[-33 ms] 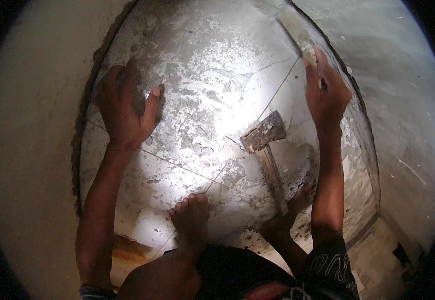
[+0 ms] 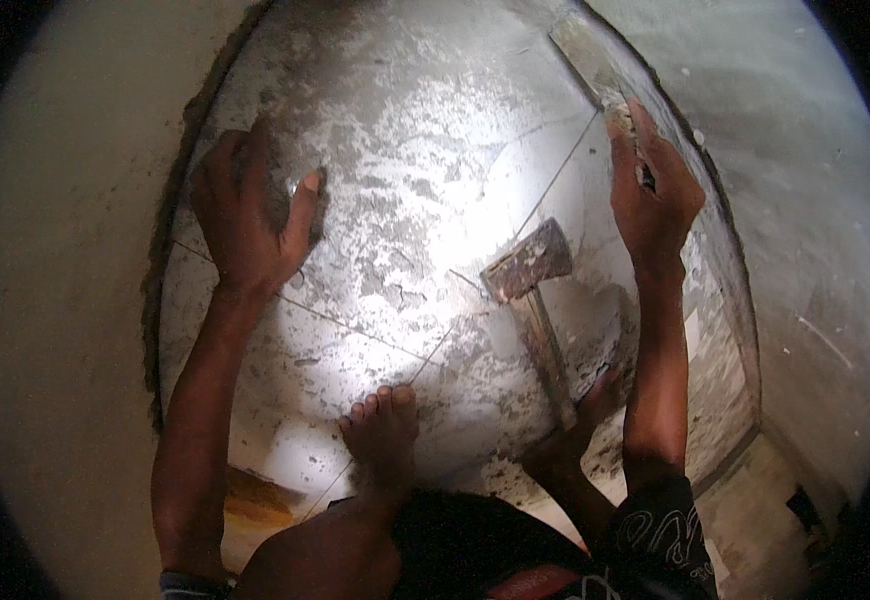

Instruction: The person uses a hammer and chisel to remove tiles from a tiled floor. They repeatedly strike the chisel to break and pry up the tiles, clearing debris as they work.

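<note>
My left hand [image 2: 247, 215] rests on the mottled, pale grey floor [image 2: 375, 130], thumb spread away from the fingers; it is open and holds nothing I can see. At the far right, beside the wall, my right hand [image 2: 655, 190] has its fingers closed on the near end of a flat, pale strip [image 2: 585, 62]. The strip has a dark straight edge on its left; its exact kind is unclear. Between my arms a hatchet [image 2: 530, 262] with a worn metal head and wooden handle lies on the floor, untouched by either hand. Its handle end reaches my right foot.
Plastered walls rise on the left [image 2: 65, 250] and right [image 2: 805, 180], with rough dark gaps along the floor's edges. My bare left foot [image 2: 383, 425] and right foot [image 2: 595, 400] stand on the near floor. Thin joint lines cross the floor.
The far end of the pale strip was blurred and now shows sharply. My hands and the hatchet have hardly moved.
</note>
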Demonstrator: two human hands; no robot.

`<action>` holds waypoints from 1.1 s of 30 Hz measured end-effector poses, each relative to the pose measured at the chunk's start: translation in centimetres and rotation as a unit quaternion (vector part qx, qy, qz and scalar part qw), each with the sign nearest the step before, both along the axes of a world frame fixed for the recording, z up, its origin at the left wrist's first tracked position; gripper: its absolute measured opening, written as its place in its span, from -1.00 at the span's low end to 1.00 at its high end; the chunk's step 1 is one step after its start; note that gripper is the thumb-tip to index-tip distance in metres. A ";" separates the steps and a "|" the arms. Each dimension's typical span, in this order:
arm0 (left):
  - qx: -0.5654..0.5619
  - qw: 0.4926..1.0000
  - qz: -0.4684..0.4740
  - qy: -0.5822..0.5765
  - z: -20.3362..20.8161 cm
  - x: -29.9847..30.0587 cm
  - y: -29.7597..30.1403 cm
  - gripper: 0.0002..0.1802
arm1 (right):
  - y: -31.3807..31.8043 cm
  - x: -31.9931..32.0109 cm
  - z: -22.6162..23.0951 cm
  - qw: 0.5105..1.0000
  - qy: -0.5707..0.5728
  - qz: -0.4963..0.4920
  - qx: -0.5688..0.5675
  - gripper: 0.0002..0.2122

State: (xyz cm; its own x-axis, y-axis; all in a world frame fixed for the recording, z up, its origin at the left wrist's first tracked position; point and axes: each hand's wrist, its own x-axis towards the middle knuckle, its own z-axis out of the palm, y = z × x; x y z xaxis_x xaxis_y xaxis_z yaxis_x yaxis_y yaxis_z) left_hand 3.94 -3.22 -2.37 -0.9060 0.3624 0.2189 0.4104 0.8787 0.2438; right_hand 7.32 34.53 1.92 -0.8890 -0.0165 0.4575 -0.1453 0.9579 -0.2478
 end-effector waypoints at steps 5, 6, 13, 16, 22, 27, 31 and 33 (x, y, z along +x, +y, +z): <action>0.007 0.999 0.000 0.031 0.0 0.0 0.1 -0.29 | 1.9 0.5 -0.1 0.999 0.019 -0.004 0.031 -0.73; 0.011 1.000 -0.003 0.020 -0.1 -0.2 0.4 -0.29 | 2.0 -0.8 -0.1 0.999 0.033 0.001 0.024 -0.74; 0.004 1.000 0.001 0.019 -0.4 0.1 -0.3 -0.29 | 0.7 1.6 1.0 1.000 -0.008 -0.018 -0.017 -0.75; 0.015 1.000 0.002 0.021 -0.2 0.0 0.4 -0.29 | 1.1 -1.5 -0.1 0.997 0.059 0.044 0.029 -0.74; 0.005 1.000 -0.003 0.027 -0.2 0.3 -0.3 -0.28 | -0.2 0.7 0.7 1.000 -0.017 -0.012 0.014 -0.72; 0.001 1.000 0.003 0.000 0.0 -0.2 0.5 -0.27 | 0.8 -1.6 -0.2 1.000 0.009 -0.013 -0.004 -0.73; -0.003 1.000 0.002 0.000 -0.1 0.0 -0.4 -0.27 | -0.2 0.6 0.5 0.999 -0.021 -0.028 0.035 -0.72; 0.004 1.000 0.006 0.009 0.1 0.0 -0.2 -0.28 | 0.3 1.6 1.0 0.998 -0.034 -0.034 0.027 -0.71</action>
